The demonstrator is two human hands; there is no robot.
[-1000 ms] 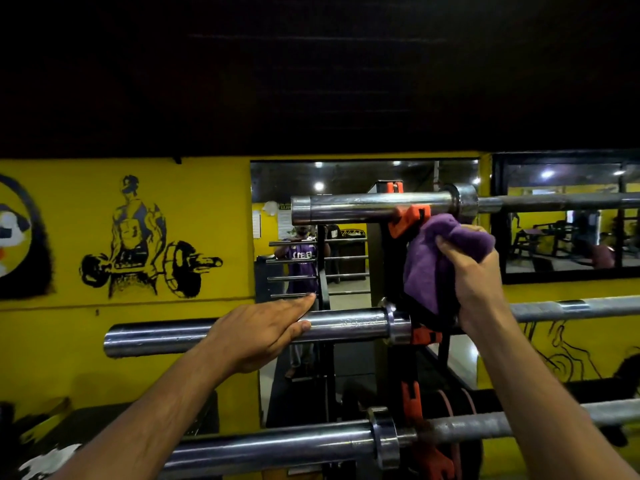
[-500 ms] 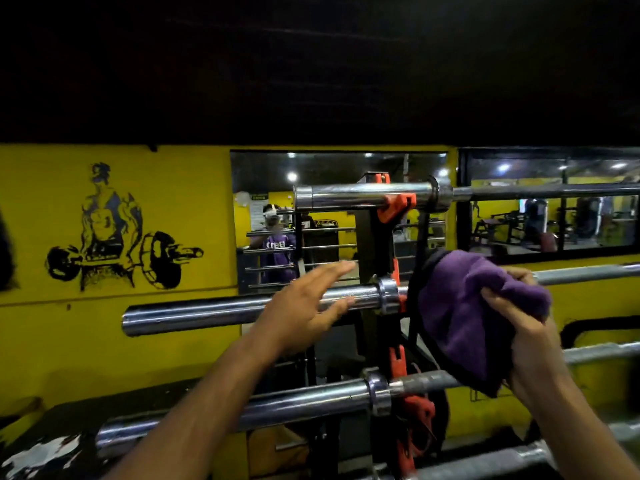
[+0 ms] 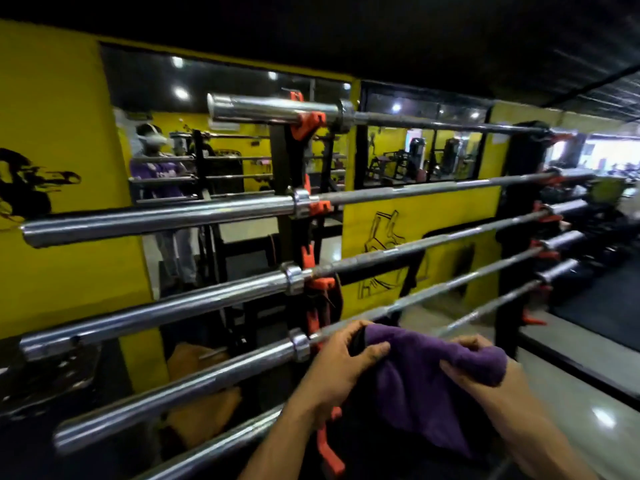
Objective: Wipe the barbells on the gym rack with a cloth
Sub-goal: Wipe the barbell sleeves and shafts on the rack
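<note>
- The left hand (image 3: 341, 362) pinches the near-left edge of the purple cloth (image 3: 420, 386), thumb on top and fingers curled under it; the right hand (image 3: 485, 367) clenches the bunched far-right end of the same cloth, so both hands are grasping it.
- The cloth hangs stretched between the two hands, low in the view, just in front of the fourth barbell (image 3: 194, 382) from the top; whether it touches that bar's thin shaft I cannot tell, since the hands cover the spot.
- The barbells lie level on orange hooks (image 3: 311, 124) of a black rack upright (image 3: 282, 174), the top barbell (image 3: 273, 109) highest, the second barbell (image 3: 156, 216) and third barbell (image 3: 156, 306) below, with more beneath.
- Beyond stand a yellow wall (image 3: 48, 109) and a mirror (image 3: 194, 109).
- My judgement: the step in hand is readying the cloth between bars; the next move calls for wrapping it round a shaft and sliding it along with firm grip.
</note>
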